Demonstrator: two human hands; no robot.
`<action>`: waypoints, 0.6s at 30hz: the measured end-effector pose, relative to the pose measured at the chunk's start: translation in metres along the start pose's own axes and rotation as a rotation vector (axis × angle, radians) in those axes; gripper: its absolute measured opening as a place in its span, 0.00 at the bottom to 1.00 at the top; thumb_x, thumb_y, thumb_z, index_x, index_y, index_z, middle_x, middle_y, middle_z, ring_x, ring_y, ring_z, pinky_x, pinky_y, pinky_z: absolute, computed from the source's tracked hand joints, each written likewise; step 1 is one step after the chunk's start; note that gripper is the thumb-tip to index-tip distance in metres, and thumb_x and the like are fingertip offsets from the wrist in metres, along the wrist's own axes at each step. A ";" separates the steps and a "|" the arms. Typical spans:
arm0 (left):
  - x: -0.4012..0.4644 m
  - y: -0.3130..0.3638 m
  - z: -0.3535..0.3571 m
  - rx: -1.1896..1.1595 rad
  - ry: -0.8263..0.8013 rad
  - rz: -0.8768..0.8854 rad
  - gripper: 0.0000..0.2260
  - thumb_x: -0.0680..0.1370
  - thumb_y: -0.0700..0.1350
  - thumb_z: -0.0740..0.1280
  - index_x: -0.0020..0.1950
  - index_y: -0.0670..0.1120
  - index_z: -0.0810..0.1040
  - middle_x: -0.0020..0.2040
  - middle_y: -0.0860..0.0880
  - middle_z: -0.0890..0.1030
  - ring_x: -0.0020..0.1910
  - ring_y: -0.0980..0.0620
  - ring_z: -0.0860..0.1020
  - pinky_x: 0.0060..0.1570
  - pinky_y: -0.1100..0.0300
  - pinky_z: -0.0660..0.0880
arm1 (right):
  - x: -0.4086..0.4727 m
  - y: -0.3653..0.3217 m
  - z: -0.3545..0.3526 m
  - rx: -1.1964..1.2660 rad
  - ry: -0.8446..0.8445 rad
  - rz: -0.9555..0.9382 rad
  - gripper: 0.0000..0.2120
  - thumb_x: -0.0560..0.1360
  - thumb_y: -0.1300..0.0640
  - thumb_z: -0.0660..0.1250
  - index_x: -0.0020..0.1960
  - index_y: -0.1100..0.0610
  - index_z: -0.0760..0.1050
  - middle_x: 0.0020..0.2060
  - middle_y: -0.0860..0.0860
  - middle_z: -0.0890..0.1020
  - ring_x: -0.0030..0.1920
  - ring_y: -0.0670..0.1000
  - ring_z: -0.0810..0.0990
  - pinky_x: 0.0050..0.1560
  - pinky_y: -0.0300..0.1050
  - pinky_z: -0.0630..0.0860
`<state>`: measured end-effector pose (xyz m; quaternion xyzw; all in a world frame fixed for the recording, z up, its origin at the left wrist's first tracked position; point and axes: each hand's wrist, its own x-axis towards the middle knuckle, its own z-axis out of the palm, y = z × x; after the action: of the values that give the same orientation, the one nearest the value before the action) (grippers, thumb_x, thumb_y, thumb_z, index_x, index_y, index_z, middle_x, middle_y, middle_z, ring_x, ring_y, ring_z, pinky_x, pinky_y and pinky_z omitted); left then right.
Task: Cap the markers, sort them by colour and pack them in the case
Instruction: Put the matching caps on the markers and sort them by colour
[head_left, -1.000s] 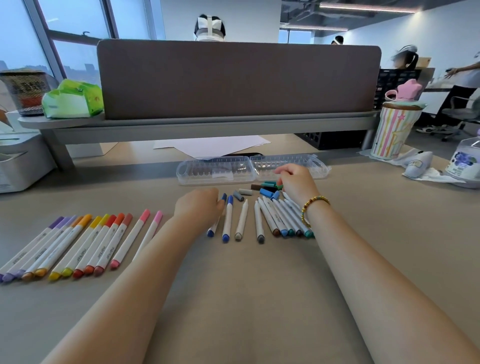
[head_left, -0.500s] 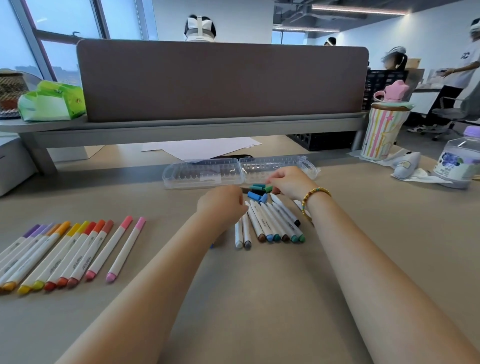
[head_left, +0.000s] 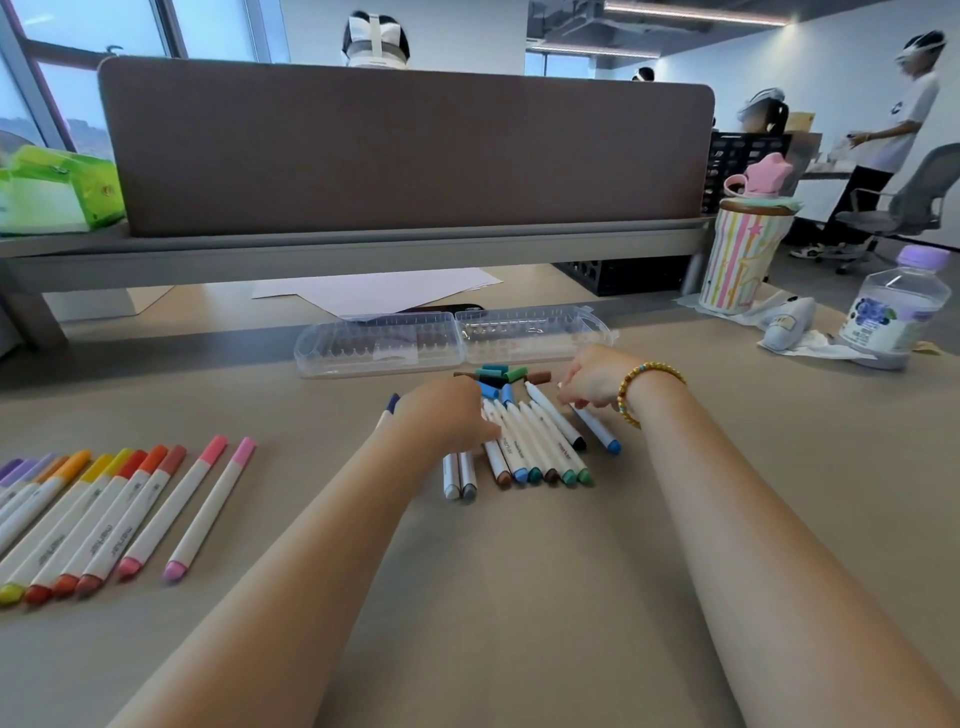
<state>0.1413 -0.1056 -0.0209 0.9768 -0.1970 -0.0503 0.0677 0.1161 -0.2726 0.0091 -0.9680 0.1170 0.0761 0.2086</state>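
Both forearms were bare, with no sleeves showing. The right wrist wore a bracelet (head_left: 649, 391) of yellow-gold beads with a few turquoise ones.

Daylight from the windows (head_left: 62, 67) at my upper left and ceiling strips (head_left: 691, 13) light the desk (head_left: 519, 597) evenly. Shadows stay soft. Edges bow outward; my fingers (head_left: 576, 384) blur slightly.

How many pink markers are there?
2. Both lie at the right end of the sorted row on the desk: the deeper pink marker, then the lighter pink marker outermost. I see no others.
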 end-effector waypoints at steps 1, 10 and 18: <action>0.000 0.001 0.001 -0.004 -0.006 -0.006 0.13 0.77 0.55 0.63 0.39 0.47 0.70 0.34 0.52 0.72 0.34 0.55 0.70 0.40 0.59 0.71 | 0.001 -0.001 0.003 -0.035 -0.007 0.005 0.10 0.77 0.60 0.63 0.52 0.64 0.78 0.42 0.54 0.77 0.35 0.49 0.71 0.32 0.37 0.68; -0.011 0.016 0.004 -0.004 -0.018 -0.012 0.12 0.76 0.48 0.60 0.35 0.47 0.65 0.33 0.50 0.69 0.33 0.54 0.69 0.34 0.62 0.68 | 0.003 -0.005 0.012 -0.174 0.040 0.039 0.11 0.78 0.56 0.62 0.37 0.58 0.68 0.34 0.52 0.72 0.33 0.48 0.70 0.31 0.39 0.66; -0.014 0.022 0.008 0.079 0.030 0.013 0.14 0.77 0.49 0.60 0.34 0.47 0.65 0.33 0.51 0.69 0.37 0.52 0.72 0.34 0.62 0.69 | 0.004 -0.010 0.018 -0.251 0.102 0.041 0.14 0.79 0.57 0.58 0.34 0.56 0.65 0.33 0.52 0.72 0.32 0.48 0.69 0.37 0.41 0.69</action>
<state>0.1192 -0.1214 -0.0249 0.9780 -0.2041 -0.0275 0.0325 0.1212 -0.2568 -0.0035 -0.9865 0.1366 0.0453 0.0780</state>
